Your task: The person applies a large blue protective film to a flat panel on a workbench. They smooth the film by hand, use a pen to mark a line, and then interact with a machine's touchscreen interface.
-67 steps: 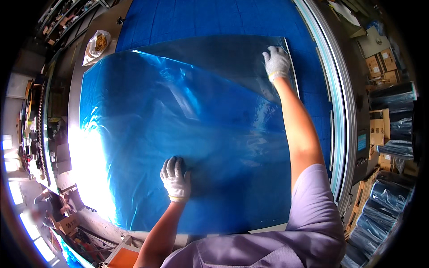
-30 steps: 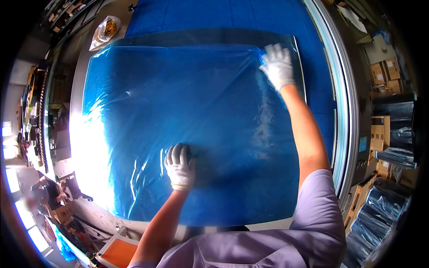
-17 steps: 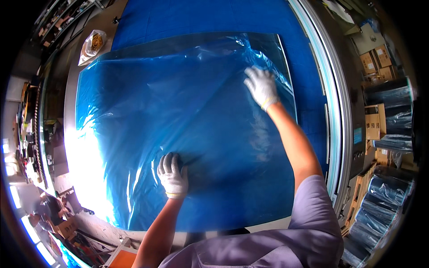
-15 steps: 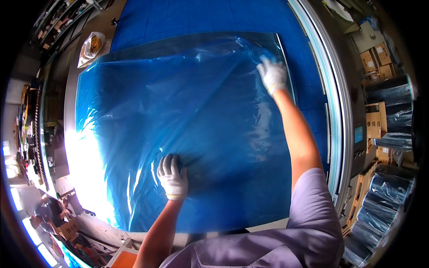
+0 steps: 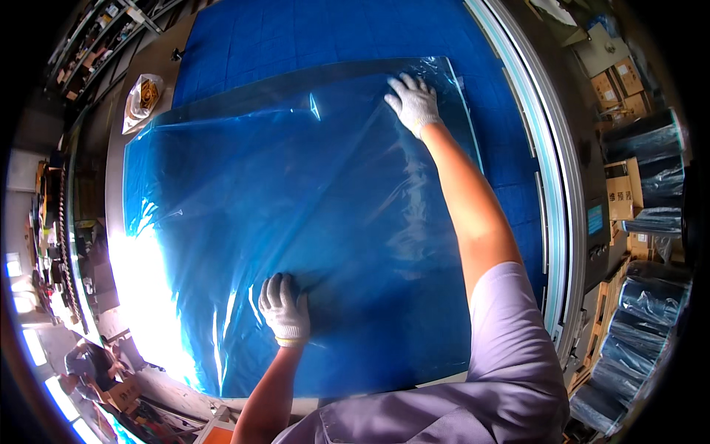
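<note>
A large sheet of clear plastic film (image 5: pixel 244 192) with creases and bright glare on its left side lies over a flat panel on a blue-covered table (image 5: pixel 355 29). My left hand (image 5: pixel 284 307), in a white knit glove, rests palm down on the film's lower middle with its fingers stretched out. Up at the far right corner, my right hand (image 5: pixel 416 105), gloved the same way, presses flat on the film with fingers spread. Neither hand grips anything. Through the film everything beneath looks blue.
A clear bag with a yellow-brown roll (image 5: pixel 144 100) sits at the table's far left edge. Along the right runs a metal rail (image 5: pixel 543 148). Beyond it are cardboard boxes (image 5: pixel 625 189) and dark film-wrapped rolls (image 5: pixel 640 318). Another person (image 5: pixel 92 362) is at the lower left.
My right hand has moved left and slightly away from me over the film, toward the far edge. The film near that corner lies flatter. My left hand stays in place on the film.
</note>
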A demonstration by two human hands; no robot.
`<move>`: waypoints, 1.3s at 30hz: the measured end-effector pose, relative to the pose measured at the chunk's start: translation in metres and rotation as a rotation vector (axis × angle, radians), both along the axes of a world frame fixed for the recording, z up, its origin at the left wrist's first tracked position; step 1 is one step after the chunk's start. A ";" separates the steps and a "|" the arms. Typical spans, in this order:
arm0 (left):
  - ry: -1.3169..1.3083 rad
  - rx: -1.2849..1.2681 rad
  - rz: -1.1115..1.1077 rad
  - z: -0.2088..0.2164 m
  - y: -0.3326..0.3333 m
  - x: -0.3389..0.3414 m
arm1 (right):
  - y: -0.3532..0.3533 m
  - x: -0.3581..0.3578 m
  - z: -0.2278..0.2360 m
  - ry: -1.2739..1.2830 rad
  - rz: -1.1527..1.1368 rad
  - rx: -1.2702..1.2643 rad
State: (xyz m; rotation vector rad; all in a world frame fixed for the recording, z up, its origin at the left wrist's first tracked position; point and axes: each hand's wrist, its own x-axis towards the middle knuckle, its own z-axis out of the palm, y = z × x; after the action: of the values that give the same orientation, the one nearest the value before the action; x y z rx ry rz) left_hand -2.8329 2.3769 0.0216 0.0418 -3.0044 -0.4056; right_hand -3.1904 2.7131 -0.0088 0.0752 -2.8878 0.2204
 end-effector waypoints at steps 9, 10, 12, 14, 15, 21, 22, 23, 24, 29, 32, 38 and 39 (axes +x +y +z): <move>-0.002 -0.008 0.006 0.003 0.001 0.002 | -0.027 -0.001 0.011 0.000 -0.217 -0.017; 0.007 -0.004 -0.006 0.003 0.001 0.001 | -0.023 0.008 0.002 -0.024 -0.217 -0.014; 0.023 0.003 -0.032 0.004 0.003 0.000 | -0.010 0.023 -0.011 0.196 -0.213 -0.016; 0.056 -0.012 -0.035 0.003 0.002 0.003 | -0.023 0.054 0.009 0.324 -0.197 -0.213; 0.064 -0.008 -0.031 0.004 0.002 0.005 | -0.033 0.078 0.023 0.354 -0.110 -0.335; 0.144 -0.015 -0.031 -0.003 -0.003 0.019 | -0.095 0.318 0.049 0.211 0.155 -0.683; 0.153 -0.017 -0.037 -0.003 -0.002 0.019 | -0.099 0.363 0.057 0.135 0.140 -0.749; 0.164 -0.019 -0.035 -0.003 0.000 0.019 | -0.100 0.404 0.070 0.097 0.122 -0.746; 0.173 -0.029 -0.029 -0.001 0.002 0.020 | -0.101 0.443 0.075 0.087 0.116 -0.751; 0.291 -0.025 -0.058 0.001 0.000 0.031 | -0.072 0.635 0.076 -0.119 -0.111 -0.542; 0.392 -0.009 0.020 0.008 -0.001 0.049 | -0.017 0.770 0.043 -0.116 -0.441 -0.532; 0.179 0.365 -0.010 0.005 0.063 0.165 | 0.083 1.134 -0.008 -0.959 -1.248 -0.002; 0.097 0.372 -0.079 0.019 0.089 0.200 | 0.092 1.194 -0.009 -1.351 -1.027 0.168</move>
State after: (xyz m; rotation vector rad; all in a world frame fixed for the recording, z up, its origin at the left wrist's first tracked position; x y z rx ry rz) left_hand -2.6330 2.4656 0.0404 -0.0638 -2.8002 -0.9390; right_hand -1.9965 2.8055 -0.0177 -2.2020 -3.4897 -0.3001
